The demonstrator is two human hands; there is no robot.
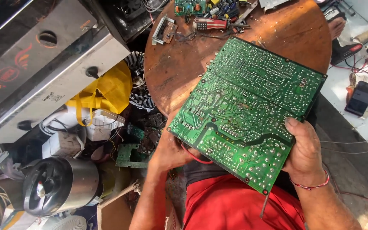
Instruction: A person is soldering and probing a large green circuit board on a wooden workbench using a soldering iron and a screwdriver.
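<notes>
Holding a large green circuit board [245, 113] solder side up, a person in a red shirt [231, 206] is gripping it with both bare hands above the near edge of a round wooden table [171, 68]. The right hand [305, 155] is clamping the board's near right edge, thumb pressing flat on the soldered face and fingers curling out of sight beneath; a red thread bracelet [311, 186] is circling that wrist. The left hand [171, 151] is cupping the board from below at its lower left corner, its fingers hidden under the board, so the grip itself cannot be told beyond that it is bearing the board's weight. A red wire [194, 156] is looping out from under the board just beside the left hand. The board is tilting diagonally, its far corner reaching over the tabletop. At the table's far side, a red-handled screwdriver [210, 24], a smaller green board [189, 7] and loose parts are lying together. To the left, a yellow bag [111, 87], a silver metal appliance [43, 64] and a steel blender jar [60, 185] are crowding the floor. A dark phone [360, 98] is resting on a white surface at right.
</notes>
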